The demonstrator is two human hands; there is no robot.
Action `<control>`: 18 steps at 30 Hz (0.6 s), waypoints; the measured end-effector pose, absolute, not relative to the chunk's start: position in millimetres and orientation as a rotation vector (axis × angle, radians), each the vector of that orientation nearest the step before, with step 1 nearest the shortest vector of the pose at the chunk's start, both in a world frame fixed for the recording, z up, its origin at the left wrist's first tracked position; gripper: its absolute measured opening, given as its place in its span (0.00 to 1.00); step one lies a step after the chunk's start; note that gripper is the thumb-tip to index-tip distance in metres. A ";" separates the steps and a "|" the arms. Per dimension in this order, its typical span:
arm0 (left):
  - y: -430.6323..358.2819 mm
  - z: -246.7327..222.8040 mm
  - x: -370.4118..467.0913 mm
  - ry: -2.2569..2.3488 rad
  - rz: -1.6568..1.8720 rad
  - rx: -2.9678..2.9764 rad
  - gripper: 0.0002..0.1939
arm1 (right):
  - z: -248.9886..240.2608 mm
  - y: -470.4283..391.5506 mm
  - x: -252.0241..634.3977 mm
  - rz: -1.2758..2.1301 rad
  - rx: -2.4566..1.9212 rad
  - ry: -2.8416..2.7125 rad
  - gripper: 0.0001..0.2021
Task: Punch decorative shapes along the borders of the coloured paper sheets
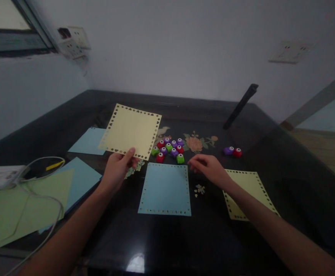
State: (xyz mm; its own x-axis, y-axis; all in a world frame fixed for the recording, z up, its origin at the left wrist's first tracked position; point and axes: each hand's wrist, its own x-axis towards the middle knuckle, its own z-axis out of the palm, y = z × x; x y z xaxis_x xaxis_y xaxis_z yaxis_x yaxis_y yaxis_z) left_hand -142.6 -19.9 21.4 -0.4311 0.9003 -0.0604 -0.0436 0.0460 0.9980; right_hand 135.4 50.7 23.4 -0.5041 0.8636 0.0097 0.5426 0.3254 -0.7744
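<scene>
My left hand (118, 166) is closed on the lower edge of a pale yellow paper sheet (132, 130), thumb on top. Small punched shapes run along all four sides of this raised, tilted sheet. A light blue sheet (165, 189) with punched borders lies in front of me. Just off its top right corner hovers my right hand (206, 165), fingers curled together and nothing visible in them. Beyond the blue sheet stand several small craft punches (169, 147) in red, purple and green. Tiny paper cut-outs (199, 189) lie beside the blue sheet, and others (135, 169) are below my left hand.
Another yellow punched sheet (252, 188) lies under my right forearm. Two more punches (233, 151) stand at the right. Blue paper (91, 142), green-yellow sheets (26, 207), a white cable (59, 203) and a white power strip (2, 176) occupy the left side.
</scene>
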 end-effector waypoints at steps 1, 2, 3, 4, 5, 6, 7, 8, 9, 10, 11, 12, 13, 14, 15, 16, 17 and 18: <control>-20.2 21.6 -142.2 1.520 1.503 0.901 0.18 | 23.7 58.3 130.8 0.951 -1.250 -2.189 0.11; -20.4 21.4 -141.9 1.512 1.503 0.904 0.18 | 23.7 66.4 125.5 0.880 -1.261 -2.199 0.10; -20.5 20.9 -141.7 1.509 1.499 0.907 0.18 | 23.2 74.8 119.5 0.810 -1.272 -2.211 0.09; -20.6 20.1 -141.4 1.510 1.491 0.913 0.18 | 22.2 83.3 113.0 0.741 -1.283 -2.222 0.08; -20.6 19.1 -141.1 1.508 1.481 0.921 0.18 | 20.9 91.6 106.0 0.673 -1.294 -2.232 0.08; -20.5 17.9 -140.8 1.505 1.471 0.929 0.18 | 19.2 99.7 98.8 0.614 -1.303 -2.244 0.07; -20.5 16.6 -140.4 1.500 1.464 0.938 0.19 | 17.2 107.4 91.8 0.562 -1.311 -2.251 0.07; -20.3 15.2 -140.0 1.494 1.457 0.949 0.19 | 15.2 114.5 85.2 0.524 -1.312 -2.261 0.07; -20.2 14.0 -139.6 1.490 1.447 0.960 0.19 | 13.2 120.8 79.2 0.493 -1.308 -2.271 0.08; -20.1 12.8 -139.3 1.487 1.435 0.970 0.19 | 11.3 126.5 74.1 0.476 -1.301 -2.283 0.08; -20.1 11.9 -139.2 1.487 1.422 0.976 0.19 | 9.6 131.3 70.0 0.470 -1.290 -2.297 0.08; -20.1 11.2 -139.1 1.486 1.410 0.982 0.19 | 8.0 135.4 66.8 0.473 -1.278 -2.308 0.08; -20.1 10.9 -139.0 1.486 1.398 0.989 0.19 | 6.6 138.8 64.4 0.483 -1.266 -2.317 0.07; -20.3 10.9 -139.0 1.482 1.391 0.995 0.20 | 5.4 141.4 62.8 0.497 -1.257 -2.321 0.06; -20.5 11.3 -138.9 1.478 1.387 1.000 0.20 | 4.4 143.6 61.8 0.514 -1.251 -2.318 0.05; -20.9 11.9 -138.7 1.472 1.384 1.007 0.20 | 3.6 145.2 61.2 0.533 -1.248 -2.308 0.04; -21.3 12.8 -138.4 1.466 1.381 1.016 0.20 | 3.1 146.5 60.8 0.554 -1.244 -2.294 0.04; -21.8 13.7 -138.0 1.463 1.378 1.029 0.20 | 3.1 147.5 60.8 0.576 -1.239 -2.274 0.04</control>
State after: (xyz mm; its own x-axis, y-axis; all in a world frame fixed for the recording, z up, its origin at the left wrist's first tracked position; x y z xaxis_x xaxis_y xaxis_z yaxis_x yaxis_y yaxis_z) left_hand -138.0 -21.8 13.7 -0.2952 0.9543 -0.0463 0.0108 0.0519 0.9986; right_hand 60.8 147.5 3.1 -0.4724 0.8556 0.2116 0.6515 0.5007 -0.5700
